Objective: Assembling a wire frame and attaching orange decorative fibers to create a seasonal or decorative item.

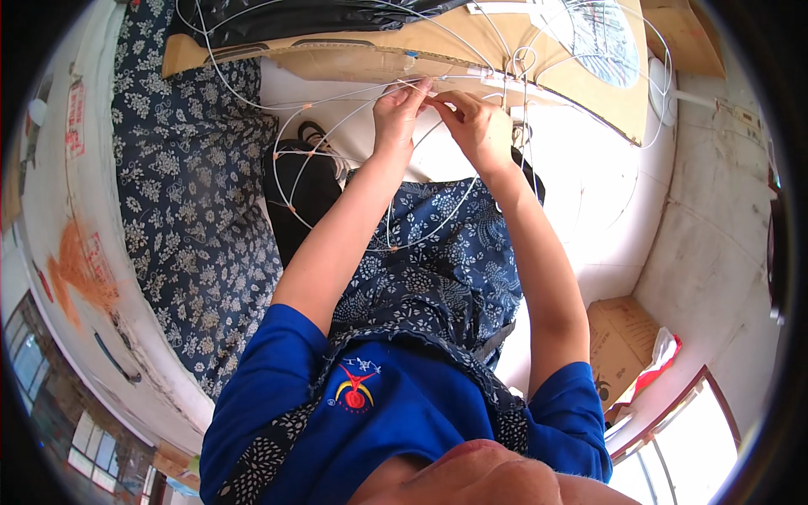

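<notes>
A frame of thin white wire [393, 249], bent into wide loops with small orange marks where wires meet, spreads over my lap and past my hands. My left hand [399, 116] is closed, its thumb and fingers pinching a wire of the frame. Close beside it on the right, my right hand [477, 126] also has its fingertips pinched at the wire, almost touching the left fingertips. Whether a small separate piece sits between the fingertips is too fine to make out. Under the frame lies my dark blue patterned apron [438, 219].
Ahead stands brown cardboard [547, 88], with a black plastic sheet [244, 21] on its left part and more wire loops over it. Dark floral cloth [185, 185] hangs along the left. A cardboard box [621, 341] sits at the lower right, by a whitish wall [711, 219].
</notes>
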{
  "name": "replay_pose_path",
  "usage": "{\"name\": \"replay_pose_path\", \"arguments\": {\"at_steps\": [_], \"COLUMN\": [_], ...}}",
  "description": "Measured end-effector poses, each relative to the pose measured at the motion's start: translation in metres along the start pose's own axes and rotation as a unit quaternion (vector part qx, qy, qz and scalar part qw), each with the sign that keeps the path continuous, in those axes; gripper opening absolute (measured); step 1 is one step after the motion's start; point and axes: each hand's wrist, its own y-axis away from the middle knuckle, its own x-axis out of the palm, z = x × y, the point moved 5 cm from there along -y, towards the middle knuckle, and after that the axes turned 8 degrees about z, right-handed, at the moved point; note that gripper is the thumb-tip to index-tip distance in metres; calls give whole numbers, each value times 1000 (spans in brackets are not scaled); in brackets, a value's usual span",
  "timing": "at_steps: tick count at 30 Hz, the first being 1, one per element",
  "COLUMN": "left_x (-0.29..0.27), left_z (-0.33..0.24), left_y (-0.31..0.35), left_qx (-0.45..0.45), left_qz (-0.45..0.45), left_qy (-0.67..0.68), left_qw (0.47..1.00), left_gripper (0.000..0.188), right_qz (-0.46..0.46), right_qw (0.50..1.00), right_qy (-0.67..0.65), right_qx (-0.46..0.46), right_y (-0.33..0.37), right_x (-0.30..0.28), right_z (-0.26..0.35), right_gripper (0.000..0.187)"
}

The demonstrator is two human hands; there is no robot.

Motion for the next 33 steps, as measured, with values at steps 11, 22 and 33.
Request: {"name": "replay_pose_path", "arguments": {"at_steps": [11, 22, 33], "left_x": [0, 0, -7], "left_z": [-6, 7, 15], "left_y": [-2, -6, -17], "left_qx": [2, -149, -92], "left_qz": [-35, 96, 97], "left_qy": [-32, 7, -40], "left_qw": [999, 984, 990], "left_gripper": [14, 19, 16], "right_qz": [13, 17, 20], "right_qw": [1000, 998, 986], "right_qy": [10, 52, -115], "right_qx": [-5, -17, 123], "right_y": [0, 3, -1], "right_x": [4, 2, -17], "right_z": [-1, 0, -7], "right_gripper": [10, 12, 21]}}
